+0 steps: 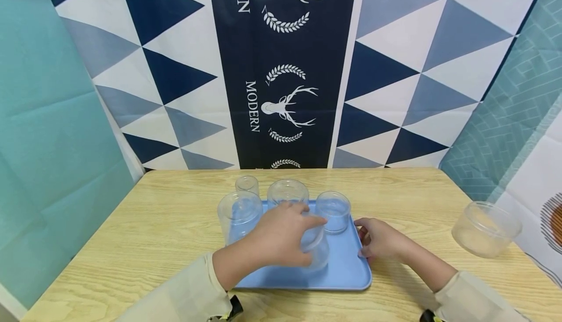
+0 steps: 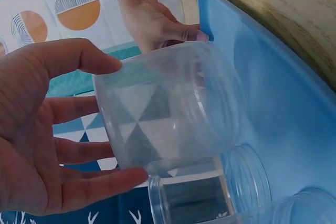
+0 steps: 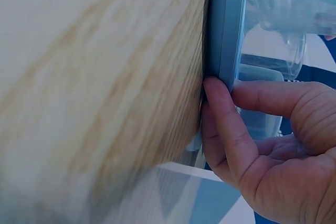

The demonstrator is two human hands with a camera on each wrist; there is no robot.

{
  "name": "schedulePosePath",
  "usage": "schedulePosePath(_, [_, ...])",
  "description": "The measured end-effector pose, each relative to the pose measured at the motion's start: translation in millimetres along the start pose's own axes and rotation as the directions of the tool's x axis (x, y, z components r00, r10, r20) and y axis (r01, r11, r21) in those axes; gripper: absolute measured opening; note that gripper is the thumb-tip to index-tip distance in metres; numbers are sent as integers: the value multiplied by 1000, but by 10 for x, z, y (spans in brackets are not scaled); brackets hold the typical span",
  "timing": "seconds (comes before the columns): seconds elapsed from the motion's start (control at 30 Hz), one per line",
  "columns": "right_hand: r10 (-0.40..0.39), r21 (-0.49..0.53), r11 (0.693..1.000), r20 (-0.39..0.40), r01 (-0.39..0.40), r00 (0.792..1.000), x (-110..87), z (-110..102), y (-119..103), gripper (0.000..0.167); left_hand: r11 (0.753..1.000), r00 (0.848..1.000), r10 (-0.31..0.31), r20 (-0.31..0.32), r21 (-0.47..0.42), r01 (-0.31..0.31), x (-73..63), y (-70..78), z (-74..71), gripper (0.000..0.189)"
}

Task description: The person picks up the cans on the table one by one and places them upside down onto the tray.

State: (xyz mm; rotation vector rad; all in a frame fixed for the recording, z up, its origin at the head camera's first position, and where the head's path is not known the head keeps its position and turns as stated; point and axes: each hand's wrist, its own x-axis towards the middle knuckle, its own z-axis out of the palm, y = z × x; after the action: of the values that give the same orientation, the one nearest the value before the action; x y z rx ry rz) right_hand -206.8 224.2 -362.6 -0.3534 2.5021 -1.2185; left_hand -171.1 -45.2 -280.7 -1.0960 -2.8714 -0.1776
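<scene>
My left hand point(image 1: 281, 234) spans a clear plastic jar point(image 2: 168, 108) at the front of the blue tray point(image 1: 347, 268), thumb and fingertips on opposite sides of its rim. In the left wrist view the jar's far end is close to the tray surface. At the tray's right side, my right hand point(image 3: 283, 150) pinches the raised edge between thumb and fingers. More clear jars stand around the left hand: one at left point(image 1: 239, 214), one behind point(image 1: 287, 190) and a shorter one point(image 1: 333, 212) close to the right hand.
A small clear jar point(image 1: 247, 184) shows behind the left one, at the tray's back left. On the right of the wooden table point(image 1: 145, 234) stands a wide clear tub point(image 1: 485, 231) close to the edge. Patterned cloth point(image 1: 285, 68) hangs along the table's back.
</scene>
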Motion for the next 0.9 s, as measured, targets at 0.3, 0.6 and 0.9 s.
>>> schedulePosePath(0.3, [18, 5, 1000, -1, -18, 1000, 0, 15, -7, 71, 994, 993, -18, 118, 111, 5, 14, -12, 22, 62])
schedulePosePath(0.6, [19, 2, 1000, -6, -19, 1000, -3, 19, -6, 71, 984, 980, -25, 196, 177, -10, 11, -16, 50, 64])
schedulePosePath(0.9, [31, -18, 999, -13, -31, 999, -2, 21, -6, 72, 985, 977, -27, 210, 170, -9, 14, -30, 62, 67])
